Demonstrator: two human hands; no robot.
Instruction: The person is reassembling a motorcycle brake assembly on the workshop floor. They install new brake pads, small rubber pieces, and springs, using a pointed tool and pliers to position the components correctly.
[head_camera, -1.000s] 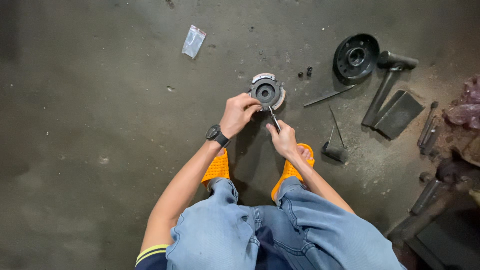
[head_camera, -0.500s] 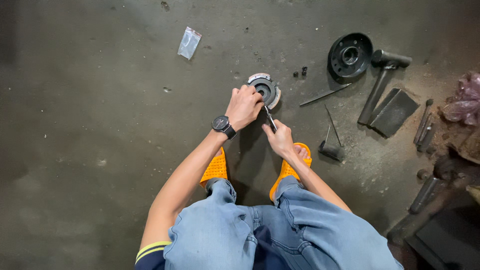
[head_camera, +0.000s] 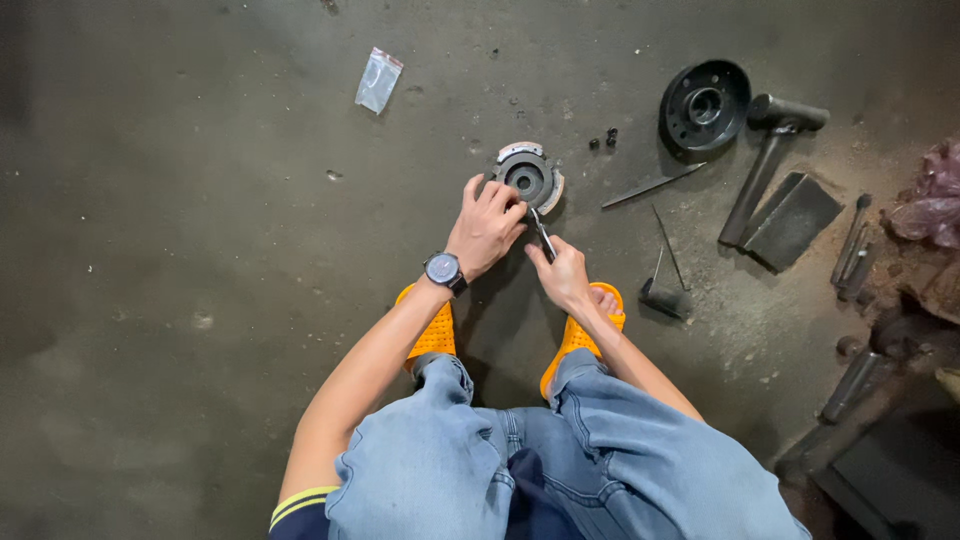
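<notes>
Squatting on the concrete floor (head_camera: 200, 200) in orange sandals (head_camera: 578, 340), the person works at a round grey part (head_camera: 528, 177) lying just ahead of the feet. Left hand (head_camera: 484, 228), watch (head_camera: 443, 270) on its wrist, rests fingers curled on the part's near edge. Right hand (head_camera: 562, 275) is closed around a thin metal tool (head_camera: 541, 232), whose tip reaches the part's lower rim. Off to the right lie a black disc (head_camera: 705, 105), a hammer (head_camera: 765, 160), a dark flat plate (head_camera: 792, 220) and a slim rod (head_camera: 652, 186). A small clear bag (head_camera: 378, 80) lies well apart, up left.
</notes>
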